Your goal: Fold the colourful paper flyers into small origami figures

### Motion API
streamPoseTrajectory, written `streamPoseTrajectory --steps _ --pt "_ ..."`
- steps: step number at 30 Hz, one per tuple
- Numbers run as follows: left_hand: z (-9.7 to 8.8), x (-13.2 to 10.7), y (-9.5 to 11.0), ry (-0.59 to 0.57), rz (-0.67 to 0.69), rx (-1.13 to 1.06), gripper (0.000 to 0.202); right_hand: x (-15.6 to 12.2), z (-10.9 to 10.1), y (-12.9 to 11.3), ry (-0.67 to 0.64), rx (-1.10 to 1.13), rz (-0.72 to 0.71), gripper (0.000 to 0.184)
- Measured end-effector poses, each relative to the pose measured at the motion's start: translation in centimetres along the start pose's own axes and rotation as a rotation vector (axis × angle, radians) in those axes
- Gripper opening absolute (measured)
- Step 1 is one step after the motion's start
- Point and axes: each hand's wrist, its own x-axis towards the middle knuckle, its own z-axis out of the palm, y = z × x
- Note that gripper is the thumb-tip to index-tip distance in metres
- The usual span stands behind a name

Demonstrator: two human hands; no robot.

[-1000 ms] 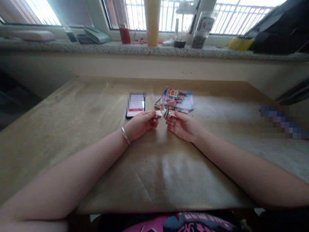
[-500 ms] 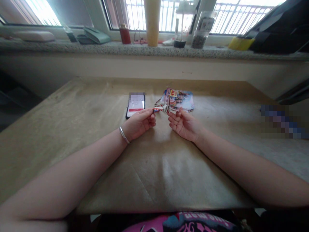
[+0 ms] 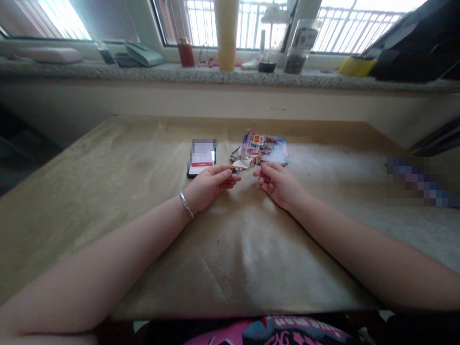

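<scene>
My left hand (image 3: 211,184), with a silver bangle on its wrist, pinches one end of a small folded piece of printed paper (image 3: 241,164). Its fingers are curled shut on it. Just to the right, my right hand (image 3: 278,182) is loosely curled, fingertips close to the paper's other end; whether it touches the paper is unclear. Behind the folded piece lies a small stack of colourful printed sheets (image 3: 268,148). A phone (image 3: 201,158) with a lit screen lies flat beside my left hand. All rest on a tan paper-covered table (image 3: 125,172).
A stone window ledge (image 3: 201,74) runs behind the table and carries a red jar (image 3: 186,50), a yellow cylinder (image 3: 227,33), a dark cup (image 3: 268,60), a clear container (image 3: 300,45) and a green case (image 3: 142,52). A blurred object (image 3: 420,182) lies at the table's right edge.
The folded paper has dropped lower and turned in my left hand. My right hand has let go of it, rolled palm-down and curled its fingers.
</scene>
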Motion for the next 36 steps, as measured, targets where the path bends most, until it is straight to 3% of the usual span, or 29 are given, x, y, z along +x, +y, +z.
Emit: streamPoseTrajectory --steps 4,15,23,29,36 --pt "0.2 -0.3 -0.2 -0.031 0.040 0.180 0.029 0.0 0.4 0.5 0.044 -0.163 -0.110 0.041" --pt "0.9 -1.4 0.8 -0.090 0.152 0.759 0.030 0.5 -0.5 0.4 0.154 -0.483 -0.213 0.022" --pt "0.8 -1.7 1.2 -0.083 0.250 1.054 0.031 1.7 -0.4 -0.1 0.070 -0.590 -0.182 0.019" --pt "0.8 -1.9 1.3 -0.109 0.257 1.101 0.031 3.9 0.5 -0.5 0.014 -0.684 -0.110 0.019" --pt "0.4 -1.7 1.4 -0.117 0.276 1.075 0.030 6.5 1.8 -0.5 0.089 -0.750 -0.272 0.012"
